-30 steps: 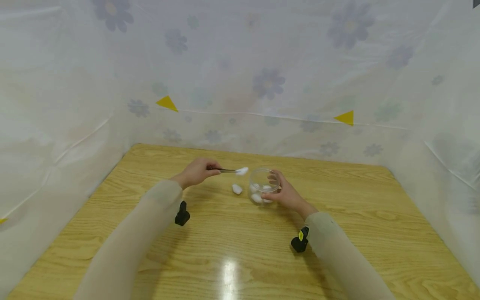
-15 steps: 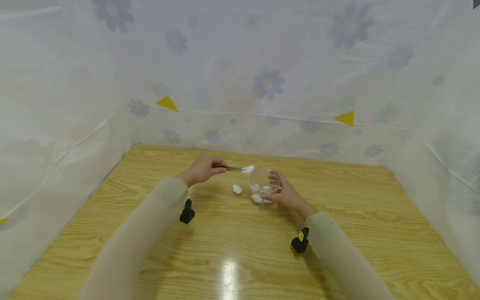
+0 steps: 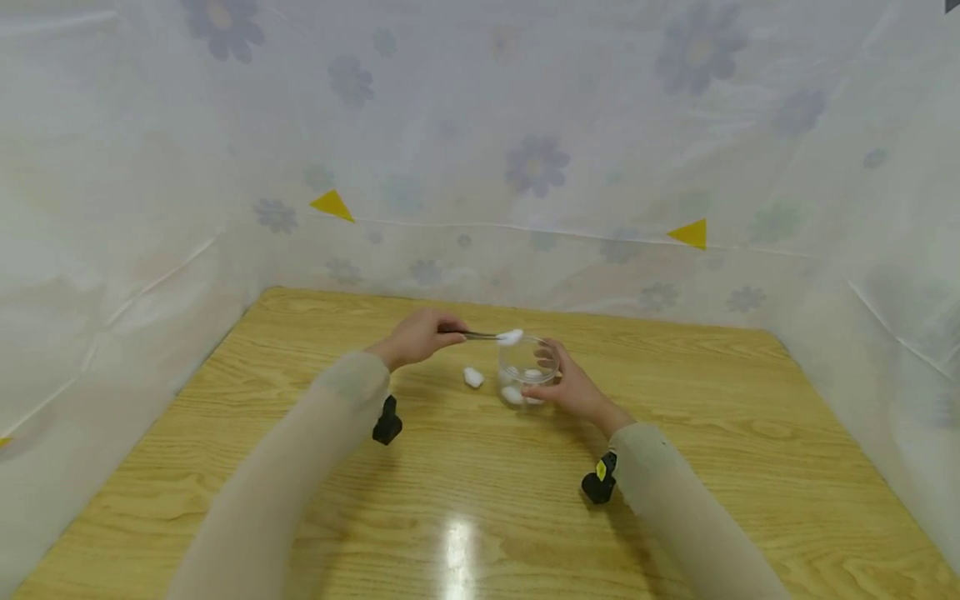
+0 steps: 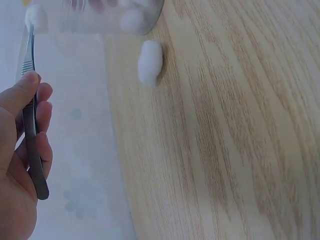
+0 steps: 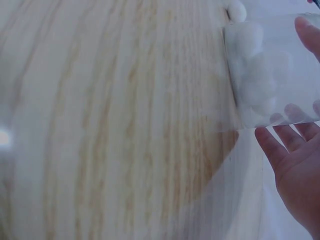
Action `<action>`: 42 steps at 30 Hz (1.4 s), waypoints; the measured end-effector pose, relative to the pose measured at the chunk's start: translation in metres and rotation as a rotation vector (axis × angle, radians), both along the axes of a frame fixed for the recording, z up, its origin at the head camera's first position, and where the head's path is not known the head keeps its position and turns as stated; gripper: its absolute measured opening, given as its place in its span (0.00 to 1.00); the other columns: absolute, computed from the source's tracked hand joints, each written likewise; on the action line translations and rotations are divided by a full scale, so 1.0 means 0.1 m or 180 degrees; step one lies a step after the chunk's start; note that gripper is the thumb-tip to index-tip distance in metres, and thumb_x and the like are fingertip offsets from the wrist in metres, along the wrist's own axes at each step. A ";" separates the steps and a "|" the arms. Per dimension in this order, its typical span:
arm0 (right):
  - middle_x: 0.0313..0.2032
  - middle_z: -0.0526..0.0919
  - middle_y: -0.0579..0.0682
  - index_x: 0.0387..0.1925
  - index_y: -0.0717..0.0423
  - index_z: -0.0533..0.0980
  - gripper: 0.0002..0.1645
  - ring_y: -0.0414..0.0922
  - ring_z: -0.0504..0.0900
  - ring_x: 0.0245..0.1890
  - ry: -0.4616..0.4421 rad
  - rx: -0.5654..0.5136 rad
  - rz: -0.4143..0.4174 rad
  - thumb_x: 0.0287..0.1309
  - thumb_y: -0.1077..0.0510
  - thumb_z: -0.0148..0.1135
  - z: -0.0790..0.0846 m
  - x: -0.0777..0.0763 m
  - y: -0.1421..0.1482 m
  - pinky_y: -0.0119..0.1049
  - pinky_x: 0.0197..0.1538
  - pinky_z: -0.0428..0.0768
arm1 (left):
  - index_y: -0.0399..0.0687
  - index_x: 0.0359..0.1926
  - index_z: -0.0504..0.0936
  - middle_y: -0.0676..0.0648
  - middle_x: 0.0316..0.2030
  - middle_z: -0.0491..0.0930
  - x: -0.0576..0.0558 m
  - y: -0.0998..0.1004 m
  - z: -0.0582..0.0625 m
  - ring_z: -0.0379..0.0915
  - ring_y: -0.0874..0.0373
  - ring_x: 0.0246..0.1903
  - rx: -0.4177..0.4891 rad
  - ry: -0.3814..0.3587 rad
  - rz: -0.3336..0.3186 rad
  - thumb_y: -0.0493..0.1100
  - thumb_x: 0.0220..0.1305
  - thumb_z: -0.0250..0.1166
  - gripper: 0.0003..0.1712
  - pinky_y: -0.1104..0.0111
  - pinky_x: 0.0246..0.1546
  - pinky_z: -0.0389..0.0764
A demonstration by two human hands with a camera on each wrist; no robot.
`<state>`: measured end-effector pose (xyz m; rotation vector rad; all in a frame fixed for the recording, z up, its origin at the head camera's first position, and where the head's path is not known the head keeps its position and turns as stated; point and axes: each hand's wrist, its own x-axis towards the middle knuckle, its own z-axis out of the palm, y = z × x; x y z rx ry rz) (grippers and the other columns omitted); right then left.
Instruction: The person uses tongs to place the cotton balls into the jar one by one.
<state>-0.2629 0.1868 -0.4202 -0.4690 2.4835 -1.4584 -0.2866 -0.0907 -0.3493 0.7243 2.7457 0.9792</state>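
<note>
My left hand (image 3: 422, 335) pinches metal tweezers (image 4: 30, 115) between thumb and fingers. Their tips hold a white cotton ball (image 3: 510, 337), which overlaps the left part of the jar's rim in the head view. The clear, open-topped jar (image 3: 529, 362) stands upright on the table, with several cotton balls (image 5: 260, 80) at its bottom. Around the jar's right side curl the thumb and fingers of my right hand (image 3: 573, 385). Another cotton ball (image 4: 150, 63) lies on the table just left of the jar.
The wood-grain table (image 3: 465, 483) runs back to a floral plastic sheet (image 3: 480, 150), and similar sheeting hangs on both sides. Two yellow triangles (image 3: 332, 205) mark the back sheet. Black wrist cameras (image 3: 387, 422) hang below both sleeves.
My left hand has moved right and slightly away, carrying the tweezers and cotton ball from beside the jar to its rim. The right hand and jar have stayed put.
</note>
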 end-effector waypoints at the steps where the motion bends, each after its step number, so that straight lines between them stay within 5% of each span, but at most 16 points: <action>1: 0.69 0.55 0.58 0.72 0.47 0.44 0.55 0.57 0.56 0.69 0.0004 0.0004 0.0004 0.52 0.51 0.69 0.00 0.00 0.00 0.57 0.65 0.61 | 0.46 0.48 0.81 0.46 0.44 0.82 0.00 0.01 0.01 0.78 0.54 0.44 0.0004 0.0002 -0.0006 0.45 0.67 0.57 0.14 0.60 0.46 0.77; 16: 0.69 0.54 0.59 0.73 0.49 0.41 0.56 0.58 0.55 0.69 -0.0071 -0.0039 0.0015 0.53 0.53 0.68 0.02 -0.01 -0.01 0.57 0.65 0.60 | 0.46 0.49 0.81 0.45 0.44 0.82 -0.01 0.19 -0.01 0.78 0.55 0.44 0.0013 0.0002 -0.0061 0.45 0.67 0.58 0.14 0.62 0.46 0.77; 27: 0.69 0.53 0.62 0.72 0.57 0.40 0.54 0.60 0.54 0.69 -0.0181 -0.0038 0.0033 0.56 0.59 0.65 0.30 0.18 -0.09 0.57 0.65 0.61 | 0.44 0.46 0.82 0.46 0.39 0.83 -0.01 0.27 0.00 0.78 0.48 0.42 0.0041 0.0029 -0.0140 0.44 0.66 0.59 0.12 0.63 0.42 0.77; 42: 0.69 0.54 0.62 0.72 0.56 0.42 0.53 0.60 0.54 0.69 -0.0152 -0.0048 0.0023 0.55 0.59 0.66 0.27 0.19 -0.07 0.58 0.66 0.60 | 0.43 0.45 0.82 0.40 0.41 0.83 -0.01 0.30 -0.05 0.78 0.49 0.41 0.0106 0.0029 -0.0207 0.43 0.66 0.59 0.12 0.62 0.42 0.77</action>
